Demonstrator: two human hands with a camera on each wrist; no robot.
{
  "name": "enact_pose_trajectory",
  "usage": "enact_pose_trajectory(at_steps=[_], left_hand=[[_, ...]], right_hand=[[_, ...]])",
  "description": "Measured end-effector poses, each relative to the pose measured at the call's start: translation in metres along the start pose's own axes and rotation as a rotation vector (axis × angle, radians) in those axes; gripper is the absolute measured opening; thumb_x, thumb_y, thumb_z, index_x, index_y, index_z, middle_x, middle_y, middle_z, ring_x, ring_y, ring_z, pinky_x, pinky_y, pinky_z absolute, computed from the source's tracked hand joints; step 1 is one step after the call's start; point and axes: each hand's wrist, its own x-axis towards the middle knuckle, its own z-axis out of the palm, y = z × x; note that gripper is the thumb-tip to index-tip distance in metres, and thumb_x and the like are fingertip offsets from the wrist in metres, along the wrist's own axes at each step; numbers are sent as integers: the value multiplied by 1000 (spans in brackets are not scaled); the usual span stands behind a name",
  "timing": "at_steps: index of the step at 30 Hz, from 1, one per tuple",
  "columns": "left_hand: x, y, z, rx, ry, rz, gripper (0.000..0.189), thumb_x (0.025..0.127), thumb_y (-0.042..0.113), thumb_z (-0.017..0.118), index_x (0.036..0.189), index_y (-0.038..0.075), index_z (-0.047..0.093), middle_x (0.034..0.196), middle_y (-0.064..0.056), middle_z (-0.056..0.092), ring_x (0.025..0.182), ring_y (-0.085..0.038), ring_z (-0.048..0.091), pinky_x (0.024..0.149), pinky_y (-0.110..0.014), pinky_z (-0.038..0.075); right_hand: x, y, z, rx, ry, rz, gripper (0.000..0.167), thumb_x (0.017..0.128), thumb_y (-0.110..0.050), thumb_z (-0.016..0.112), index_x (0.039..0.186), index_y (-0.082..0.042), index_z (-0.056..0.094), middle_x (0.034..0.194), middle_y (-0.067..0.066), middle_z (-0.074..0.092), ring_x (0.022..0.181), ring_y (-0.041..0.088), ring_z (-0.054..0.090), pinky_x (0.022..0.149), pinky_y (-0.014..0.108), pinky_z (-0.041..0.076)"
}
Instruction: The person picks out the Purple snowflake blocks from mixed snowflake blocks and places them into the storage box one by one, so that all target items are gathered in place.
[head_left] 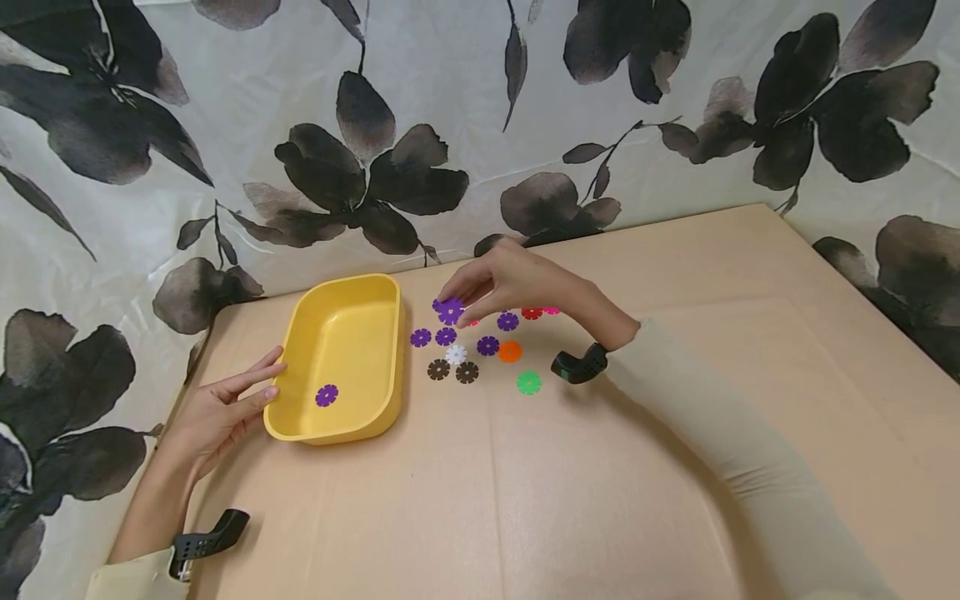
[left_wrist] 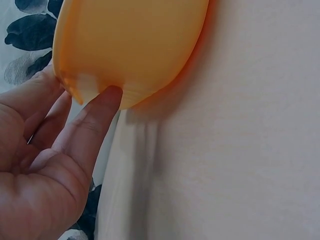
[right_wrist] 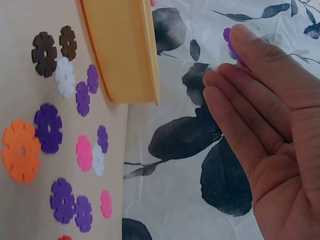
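Observation:
My left hand (head_left: pixel 225 408) holds a yellow plastic tray (head_left: pixel 399 367) by its left side, thumb (left_wrist: pixel 107 107) against the outer wall and fingers at the rim. One purple notched disc (head_left: pixel 326 396) lies inside the tray, near its front end. Between thumb and fingertips, my right hand (head_left: pixel 510 279) pinches another purple snowflake-shaped disc (head_left: pixel 450 312), raised over the back of the table just right of the tray. In the right wrist view only the edge of that purple disc (right_wrist: pixel 228 37) shows beside the thumb; the rest is hidden.
Right of the tray, loose discs are scattered: several purple ones (head_left: pixel 488 346), two brown ones (head_left: pixel 467 372), a white one (head_left: pixel 456 355), an orange one (head_left: pixel 510 352), a green one (head_left: pixel 528 382), plus pink and red. A floral cloth (head_left: pixel 487 158) hangs behind the beige table (head_left: pixel 420 517).

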Motion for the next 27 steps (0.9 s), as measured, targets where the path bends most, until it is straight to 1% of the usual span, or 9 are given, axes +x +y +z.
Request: enact_pose_trajectory(at_steps=[3, 5, 7, 9, 12, 14, 18, 21, 27], left_hand=[[-1, -1, 0, -18, -9, 3, 56, 96, 12, 71, 148, 8, 51, 165, 12, 28, 134, 9, 43, 93, -18, 53], [-1, -1, 1, -18, -10, 2, 56, 96, 13, 71, 148, 8, 51, 165, 12, 27, 138, 5, 40, 93, -18, 53], [-1, -1, 0, -15, -9, 3, 56, 96, 13, 71, 148, 9, 52, 165, 13, 28, 139, 4, 39, 93, -18, 53], [0, -1, 0, -24, -10, 7, 55, 96, 12, 71, 148, 8, 52, 164, 13, 29, 136, 7, 43, 93, -18, 53], [-1, -2, 0, -39, -14, 17, 54, 96, 9, 70, 147, 6, 53, 163, 14, 31, 124, 15, 51, 92, -18, 53], [-1, -2, 0, -49, -19, 24, 53, 96, 8, 70, 146, 5, 53, 162, 14, 33, 118, 17, 54, 92, -18, 53], [-1, -3, 0, -42, -23, 30, 52, 96, 8, 69, 146, 5, 53, 161, 15, 34, 117, 18, 54, 92, -18, 53], [-1, -3, -1, -35, -17, 27, 52, 96, 8, 70, 146, 5, 54, 161, 16, 35, 115, 19, 55, 91, -17, 53], [0, -3, -2, -19, -6, 16, 53, 96, 10, 71, 146, 7, 55, 160, 17, 36, 114, 19, 55, 87, -15, 54]], right_hand=[[3, -2, 2, -8, -10, -11, 44, 81, -22, 88, 121, -8, 75, 113, 2, 77, 101, 9, 73, 87, 22, 59], [4, -4, 4, -10, -15, -13, 44, 81, -22, 87, 121, -8, 75, 114, 2, 76, 103, 9, 73, 88, 22, 59], [6, -5, 6, -9, -15, -13, 43, 81, -22, 87, 121, -8, 75, 114, 2, 76, 103, 8, 72, 88, 21, 58], [9, -6, 8, 0, -14, -18, 43, 81, -21, 87, 120, -8, 75, 114, 2, 76, 102, 8, 72, 88, 21, 58], [12, -7, 12, 21, -19, -36, 43, 81, -20, 87, 120, -7, 75, 113, 3, 76, 102, 10, 73, 87, 20, 59], [15, -8, 15, 36, -25, -53, 42, 82, -19, 86, 120, -6, 75, 113, 4, 76, 102, 12, 73, 87, 21, 59], [20, -9, 19, 54, -36, -80, 42, 83, -18, 85, 121, -5, 74, 115, 4, 76, 102, 11, 73, 87, 23, 59], [24, -10, 22, 59, -41, -94, 43, 83, -18, 85, 122, -5, 74, 116, 3, 75, 102, 8, 72, 88, 22, 59], [34, -16, 29, 55, -54, -87, 42, 84, -21, 85, 122, -7, 74, 116, 1, 75, 102, 4, 71, 87, 19, 58]])
